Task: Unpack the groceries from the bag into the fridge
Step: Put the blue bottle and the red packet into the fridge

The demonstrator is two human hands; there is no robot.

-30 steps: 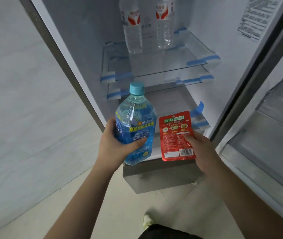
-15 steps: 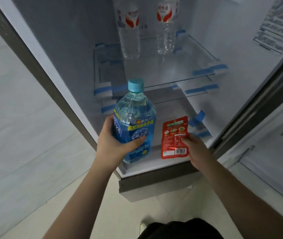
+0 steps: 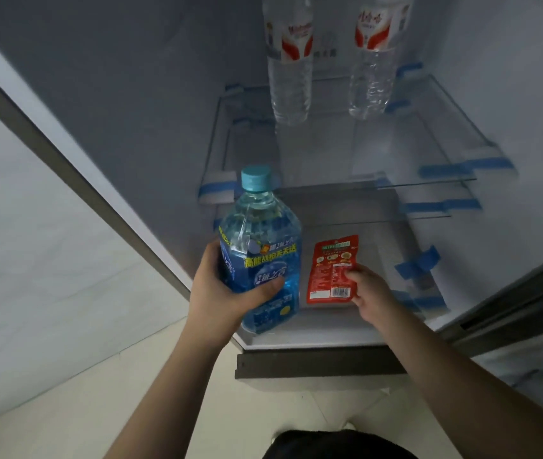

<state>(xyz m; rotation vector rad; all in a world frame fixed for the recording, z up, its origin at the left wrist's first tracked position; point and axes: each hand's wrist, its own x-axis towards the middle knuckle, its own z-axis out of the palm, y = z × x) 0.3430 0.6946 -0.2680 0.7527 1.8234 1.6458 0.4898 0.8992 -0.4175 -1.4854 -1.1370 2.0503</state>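
Note:
My left hand (image 3: 222, 291) grips a big blue drink bottle (image 3: 260, 250) with a light-blue cap, held upright over the front left of the open fridge's bottom floor (image 3: 329, 336). My right hand (image 3: 367, 289) pinches the right edge of a red snack packet (image 3: 331, 270) that lies low over the same floor, just right of the bottle. Whether the packet touches the floor I cannot tell. No grocery bag is in view.
Two clear water bottles (image 3: 291, 61) (image 3: 376, 58) with red-and-white labels stand on the upper glass shelf (image 3: 445, 150). A second glass shelf (image 3: 429, 217) lies below it. Blue tape marks the shelf ends. The fridge's left wall (image 3: 114, 127) is close beside the bottle.
Both hands have moved forward and down into the fridge's lowest compartment, carrying the bottle and the packet. The camera has come closer.

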